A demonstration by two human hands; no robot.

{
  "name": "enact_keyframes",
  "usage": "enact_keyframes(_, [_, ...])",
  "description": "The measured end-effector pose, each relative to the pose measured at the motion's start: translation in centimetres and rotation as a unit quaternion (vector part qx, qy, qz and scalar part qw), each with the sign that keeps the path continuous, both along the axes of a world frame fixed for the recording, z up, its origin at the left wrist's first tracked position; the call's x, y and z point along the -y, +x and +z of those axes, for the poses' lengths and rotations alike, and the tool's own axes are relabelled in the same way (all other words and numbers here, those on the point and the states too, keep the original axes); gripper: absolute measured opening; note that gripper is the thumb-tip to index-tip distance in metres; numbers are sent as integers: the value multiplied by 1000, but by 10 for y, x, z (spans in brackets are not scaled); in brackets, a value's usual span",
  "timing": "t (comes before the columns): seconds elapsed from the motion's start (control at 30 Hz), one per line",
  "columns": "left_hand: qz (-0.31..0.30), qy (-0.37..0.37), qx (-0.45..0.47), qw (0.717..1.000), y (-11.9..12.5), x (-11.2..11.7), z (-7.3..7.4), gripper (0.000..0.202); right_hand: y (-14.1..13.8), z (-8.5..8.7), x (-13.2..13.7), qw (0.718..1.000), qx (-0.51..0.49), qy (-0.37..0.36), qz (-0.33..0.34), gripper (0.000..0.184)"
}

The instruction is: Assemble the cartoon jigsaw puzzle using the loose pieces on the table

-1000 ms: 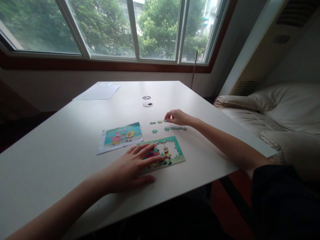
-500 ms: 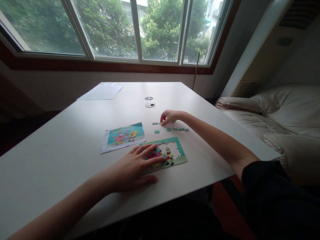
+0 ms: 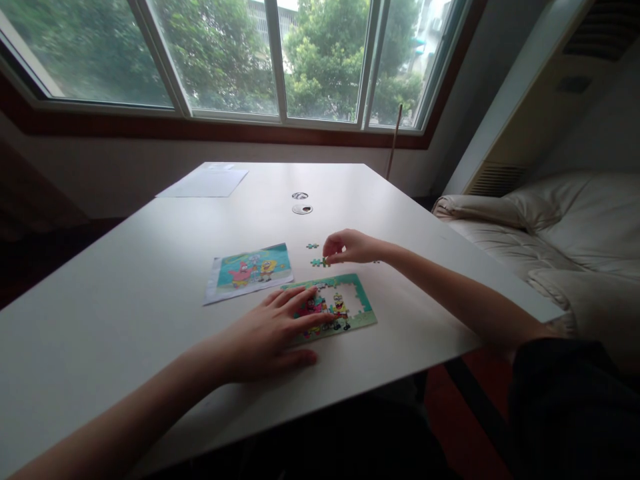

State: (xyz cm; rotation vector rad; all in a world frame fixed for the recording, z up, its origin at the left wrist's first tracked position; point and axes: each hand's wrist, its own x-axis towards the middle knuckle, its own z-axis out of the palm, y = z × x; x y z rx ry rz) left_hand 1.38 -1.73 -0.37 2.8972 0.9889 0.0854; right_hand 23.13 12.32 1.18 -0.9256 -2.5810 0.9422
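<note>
The left hand (image 3: 270, 333) lies flat, fingers spread, pressing the left part of the half-built puzzle (image 3: 345, 308) onto the bench (image 3: 125, 300); the right hand (image 3: 350, 248) hovers just beyond it, fingers pinched on a teal puzzle piece (image 3: 325, 262); loose pieces (image 3: 313, 246) and a reference picture (image 3: 250, 270) lie nearby.
</note>
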Motion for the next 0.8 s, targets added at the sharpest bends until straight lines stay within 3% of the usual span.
enact_keyframes(0.13, [-7, 3, 3, 1000, 1, 0, 1, 54, 10, 1, 37, 994, -40, -47, 87, 25])
enact_keyframes(0.27, [-13, 7, 7, 1000, 2, 0, 2, 55, 11, -2, 58, 994, -42, -33, 93, 21])
enact_keyframes(0.53, [-15, 19, 10, 1000, 2, -1, 1, 55, 7, -6, 66, 998, -18, 15, 51, 14])
enact_keyframes(0.8, [-14, 24, 11, 1000, 1, -1, -1, 56, 7, -11, 67, 992, -16, 108, 56, 12])
